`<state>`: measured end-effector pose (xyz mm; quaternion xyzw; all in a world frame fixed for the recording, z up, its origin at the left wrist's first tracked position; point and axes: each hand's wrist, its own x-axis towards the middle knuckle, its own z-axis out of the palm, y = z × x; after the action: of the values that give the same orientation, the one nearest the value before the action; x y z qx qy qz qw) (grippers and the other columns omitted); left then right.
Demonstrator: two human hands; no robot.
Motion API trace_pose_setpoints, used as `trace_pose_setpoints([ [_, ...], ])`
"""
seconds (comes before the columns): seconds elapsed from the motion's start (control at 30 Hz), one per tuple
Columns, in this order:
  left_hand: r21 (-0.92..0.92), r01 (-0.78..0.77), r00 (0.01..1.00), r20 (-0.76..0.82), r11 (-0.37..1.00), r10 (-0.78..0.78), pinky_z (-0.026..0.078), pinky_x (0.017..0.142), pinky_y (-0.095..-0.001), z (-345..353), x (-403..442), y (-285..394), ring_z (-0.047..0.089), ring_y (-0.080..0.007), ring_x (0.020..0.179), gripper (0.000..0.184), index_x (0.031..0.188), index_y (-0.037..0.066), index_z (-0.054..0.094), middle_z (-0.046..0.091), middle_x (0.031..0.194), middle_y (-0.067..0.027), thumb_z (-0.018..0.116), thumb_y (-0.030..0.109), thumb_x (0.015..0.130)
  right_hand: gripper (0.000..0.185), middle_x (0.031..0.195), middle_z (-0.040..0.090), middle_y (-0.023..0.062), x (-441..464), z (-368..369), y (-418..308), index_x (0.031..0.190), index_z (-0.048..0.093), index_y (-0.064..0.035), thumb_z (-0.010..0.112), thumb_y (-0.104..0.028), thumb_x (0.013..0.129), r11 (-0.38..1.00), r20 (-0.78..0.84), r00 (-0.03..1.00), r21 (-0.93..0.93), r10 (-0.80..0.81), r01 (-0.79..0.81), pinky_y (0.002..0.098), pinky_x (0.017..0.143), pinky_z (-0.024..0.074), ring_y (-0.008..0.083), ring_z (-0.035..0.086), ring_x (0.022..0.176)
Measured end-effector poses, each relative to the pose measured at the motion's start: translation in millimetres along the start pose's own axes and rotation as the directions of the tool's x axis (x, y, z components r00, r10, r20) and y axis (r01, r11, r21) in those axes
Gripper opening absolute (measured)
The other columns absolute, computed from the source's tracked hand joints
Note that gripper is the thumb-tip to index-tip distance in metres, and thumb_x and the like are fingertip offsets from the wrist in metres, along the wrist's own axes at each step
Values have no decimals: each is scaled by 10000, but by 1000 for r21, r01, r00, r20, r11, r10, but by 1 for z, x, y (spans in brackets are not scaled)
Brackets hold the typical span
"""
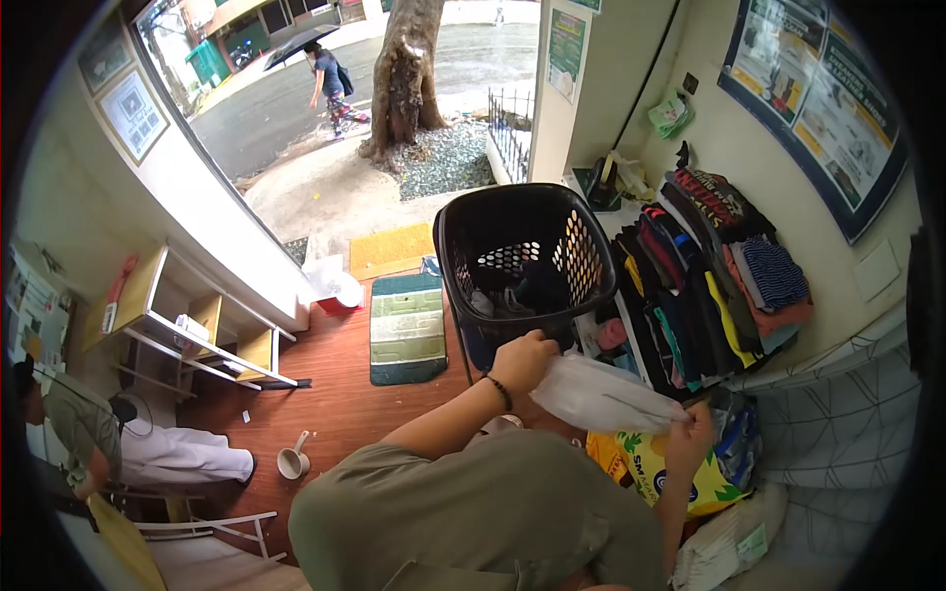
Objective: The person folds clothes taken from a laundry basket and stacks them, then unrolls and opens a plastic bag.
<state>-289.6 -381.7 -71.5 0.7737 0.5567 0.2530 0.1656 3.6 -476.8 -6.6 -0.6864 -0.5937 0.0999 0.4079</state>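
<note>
A whitish, see-through plastic bag [606,394] is stretched between my two hands, just in front of my chest. My left hand [525,361], with a dark beaded bracelet at the wrist, grips one end near the rim of a black laundry basket [522,320]. The other end is pinched by my right hand [692,426], above a yellow shopping bag [690,488]. Dark clothes [540,288] and some greyish pieces lie in the bottom of the basket, which has holes in its walls. Their exact kinds are too dark to tell.
Stacks of folded clothes [685,295] fill the table on the right. A striped mat [408,330] and a white dipper [293,463] lie on the wooden floor. A tiered shelf [202,340] stands left, near a person [128,443]. Outside the doorway, someone walks under an umbrella [299,44].
</note>
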Motion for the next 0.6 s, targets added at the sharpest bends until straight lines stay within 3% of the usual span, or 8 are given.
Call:
trace_pose_setpoints([
  [0.13,14,22,994,110,1000,-23,536,769,-368,-20,-8,-25,665,-247,866,167,965,88,688,667,929,-86,618,110,815,91,708,453,110,1,-2,1,821,505,-10,591,17,803,999,-43,999,-21,24,-25,302,623,426,210,508,682],
  [0.17,-164,43,982,188,986,-11,532,778,-356,-20,-5,-32,669,-241,874,208,1015,92,685,676,943,-96,638,131,816,79,708,458,96,2,0,4,840,516,-14,586,13,816,999,-76,997,-34,2,-5,294,621,432,192,515,680],
  [0.23,-491,120,944,325,863,53,526,795,-332,-16,-2,-47,676,-229,890,307,1115,99,678,696,973,-118,680,173,817,125,794,525,67,-1,22,29,953,551,-41,607,-15,844,916,20,972,331,234,-228,291,617,437,172,513,686],
  [0.33,-683,559,776,630,471,-8,501,841,-278,-27,-8,-16,639,-125,933,335,1161,8,650,703,1026,-72,676,209,894,267,945,589,54,-12,47,69,1136,545,-57,591,-58,873,423,441,787,672,430,-608,314,659,484,181,570,762],
  [0.4,-693,676,698,711,250,85,490,861,-272,-17,-13,-2,618,-107,973,330,1161,1,644,684,1068,-40,658,224,918,344,1055,615,94,-7,44,97,1228,517,-14,551,-144,911,-64,809,554,574,195,-816,370,771,523,226,619,909],
  [0.47,-709,706,685,685,10,248,473,886,-282,16,-23,4,600,-125,1012,346,1176,15,617,657,1119,-44,657,242,917,353,1061,633,112,-3,29,80,1227,521,-6,544,-192,928,-113,762,556,617,332,-779,348,817,533,235,635,881],
  [0.53,-881,380,862,448,282,238,483,884,-284,55,-6,-20,592,-109,998,253,1164,34,619,651,1087,-28,555,151,949,337,975,667,81,8,15,55,1189,555,-5,586,-172,899,-159,680,521,674,516,-722,338,822,548,225,651,795],
  [0.6,-809,539,841,534,237,-88,498,764,-265,4,19,-3,600,-91,878,221,1100,62,641,651,990,-9,550,109,904,302,944,667,58,13,-10,24,1147,575,-1,600,-126,873,292,653,675,609,344,-738,328,775,539,210,641,753],
])
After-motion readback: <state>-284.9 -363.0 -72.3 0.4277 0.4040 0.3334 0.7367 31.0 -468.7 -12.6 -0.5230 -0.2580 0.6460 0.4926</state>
